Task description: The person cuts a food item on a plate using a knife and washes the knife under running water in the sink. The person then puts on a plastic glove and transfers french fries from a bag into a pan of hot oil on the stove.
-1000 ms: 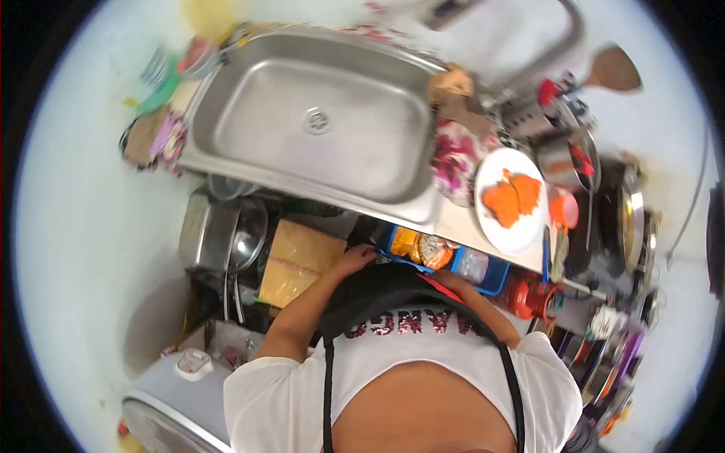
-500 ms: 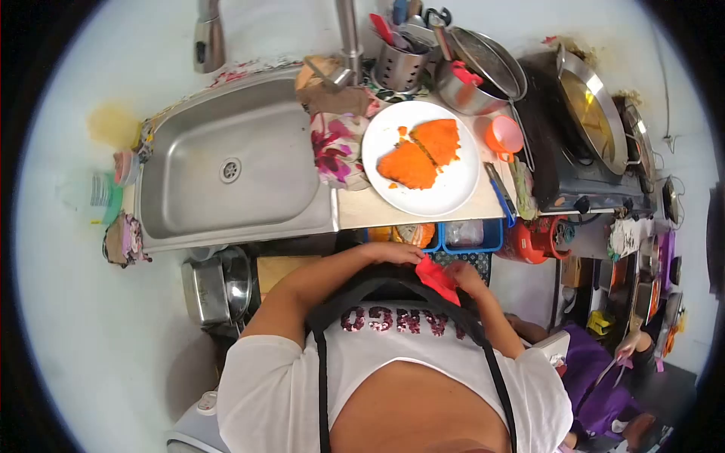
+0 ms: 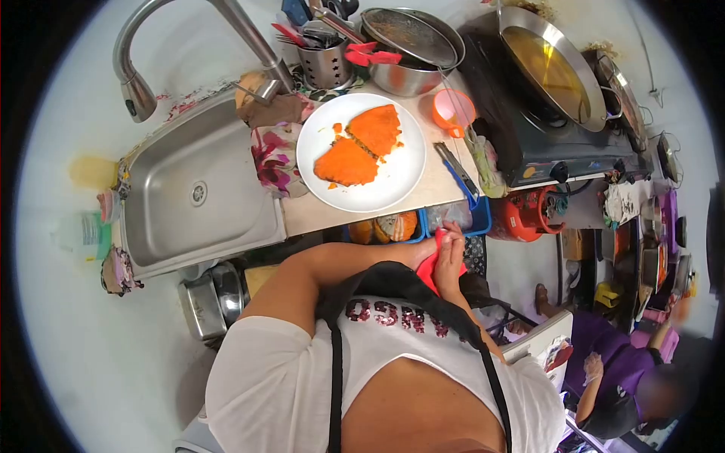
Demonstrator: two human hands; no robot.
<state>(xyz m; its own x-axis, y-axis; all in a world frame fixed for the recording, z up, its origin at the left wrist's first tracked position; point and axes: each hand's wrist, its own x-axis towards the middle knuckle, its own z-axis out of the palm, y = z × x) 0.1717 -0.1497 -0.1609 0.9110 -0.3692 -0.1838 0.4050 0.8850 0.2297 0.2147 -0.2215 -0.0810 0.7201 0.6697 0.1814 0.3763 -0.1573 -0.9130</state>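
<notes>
At the counter's front edge, my left hand (image 3: 418,254) and my right hand (image 3: 451,264) are pressed together around a red cloth (image 3: 429,273). Part of my left hand is hidden by the right, whose fingers lie extended over the cloth. Beyond them, a white plate (image 3: 317,128) rests on the counter, bearing two orange crumb-coated pieces (image 3: 375,128) with loose crumbs about them. To the right of the plate lies a blue-handled cutter knife (image 3: 459,177), apart from both hands.
On the left is a steel sink (image 3: 162,219) with a tap (image 3: 257,45). Behind the plate stand a utensil holder (image 3: 325,66) and a pot (image 3: 408,79). An orange cup (image 3: 453,109) sits near the stove (image 3: 521,162), which carries an oil-filled pan (image 3: 547,68). Another person (image 3: 604,351) is at lower right.
My hands have come together around the cloth; they were apart, holding it between them. The view has turned right, so the counter items appear further left. The other person's arms have shifted.
</notes>
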